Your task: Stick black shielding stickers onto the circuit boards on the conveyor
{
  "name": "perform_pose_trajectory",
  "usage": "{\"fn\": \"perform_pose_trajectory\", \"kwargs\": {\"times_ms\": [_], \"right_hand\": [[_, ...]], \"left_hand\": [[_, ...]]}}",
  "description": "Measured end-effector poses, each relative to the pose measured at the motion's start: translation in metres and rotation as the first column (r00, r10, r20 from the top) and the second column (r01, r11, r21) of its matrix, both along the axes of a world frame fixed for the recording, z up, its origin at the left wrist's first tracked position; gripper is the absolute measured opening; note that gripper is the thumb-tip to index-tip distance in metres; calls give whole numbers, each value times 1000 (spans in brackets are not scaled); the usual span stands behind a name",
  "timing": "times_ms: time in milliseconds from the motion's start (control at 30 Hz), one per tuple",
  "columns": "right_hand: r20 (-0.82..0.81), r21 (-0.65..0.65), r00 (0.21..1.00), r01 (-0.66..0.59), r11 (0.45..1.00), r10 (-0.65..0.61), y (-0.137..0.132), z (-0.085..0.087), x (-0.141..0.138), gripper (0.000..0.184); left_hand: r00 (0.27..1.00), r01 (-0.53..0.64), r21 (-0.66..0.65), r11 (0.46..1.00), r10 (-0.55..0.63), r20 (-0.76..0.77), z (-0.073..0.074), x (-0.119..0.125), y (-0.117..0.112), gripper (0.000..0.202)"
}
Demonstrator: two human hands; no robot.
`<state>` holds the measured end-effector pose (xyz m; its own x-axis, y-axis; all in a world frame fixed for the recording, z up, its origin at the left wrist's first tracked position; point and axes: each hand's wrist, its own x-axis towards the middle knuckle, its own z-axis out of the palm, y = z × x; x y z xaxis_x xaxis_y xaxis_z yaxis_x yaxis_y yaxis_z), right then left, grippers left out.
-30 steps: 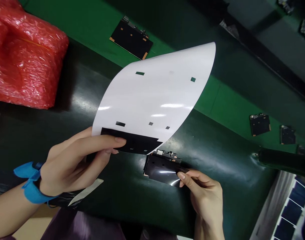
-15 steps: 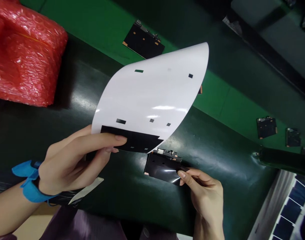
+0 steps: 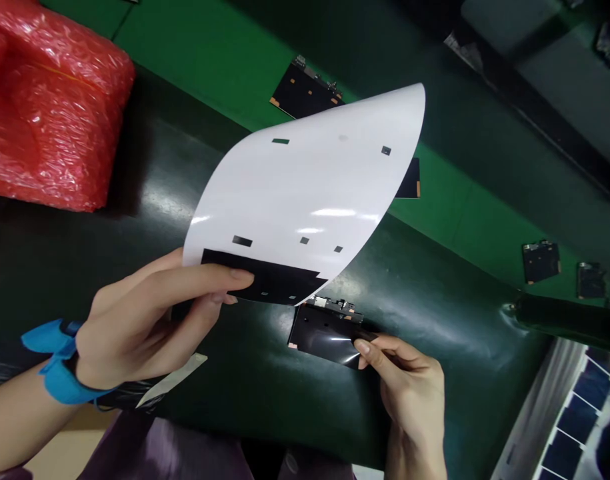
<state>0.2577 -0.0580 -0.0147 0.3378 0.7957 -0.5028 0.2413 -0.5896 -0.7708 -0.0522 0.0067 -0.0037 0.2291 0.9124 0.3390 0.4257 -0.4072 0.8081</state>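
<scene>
My left hand (image 3: pixel 157 317), with a blue band at the wrist, pinches a curled white backing sheet (image 3: pixel 295 187) by its lower left. One black sticker (image 3: pixel 279 280) lies on that sheet under my thumb, and small dark cut-outs dot the white part. To the right, my right hand (image 3: pixel 405 373) pinches the right edge of a glossy black film (image 3: pixel 325 340) between thumb and finger. The film lies over a circuit board (image 3: pixel 342 307), whose components show along the upper edge. Whether the film is stuck down I cannot tell. The white sheet's lower edge hides the board's upper left corner.
A green belt (image 3: pixel 465 200) crosses behind, carrying several black-covered boards (image 3: pixel 305 90). Red bubble wrap (image 3: pixel 59 113) sits at the upper left. A pale strip (image 3: pixel 175 380) lies by my left wrist. At the lower right is a sheet with dark rectangles (image 3: pixel 577 417).
The boards on the green belt have shifted right and slightly down. Both hands, the white sheet and the black film have barely moved.
</scene>
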Motion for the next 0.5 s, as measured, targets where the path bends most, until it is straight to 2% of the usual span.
{"fn": "perform_pose_trajectory", "kwargs": {"times_ms": [500], "right_hand": [[32, 27, 999, -2, 1000, 1, 2, 0, -3, 19]], "left_hand": [[1000, 4, -16, 1000, -4, -4, 0, 0, -1, 54]]}}
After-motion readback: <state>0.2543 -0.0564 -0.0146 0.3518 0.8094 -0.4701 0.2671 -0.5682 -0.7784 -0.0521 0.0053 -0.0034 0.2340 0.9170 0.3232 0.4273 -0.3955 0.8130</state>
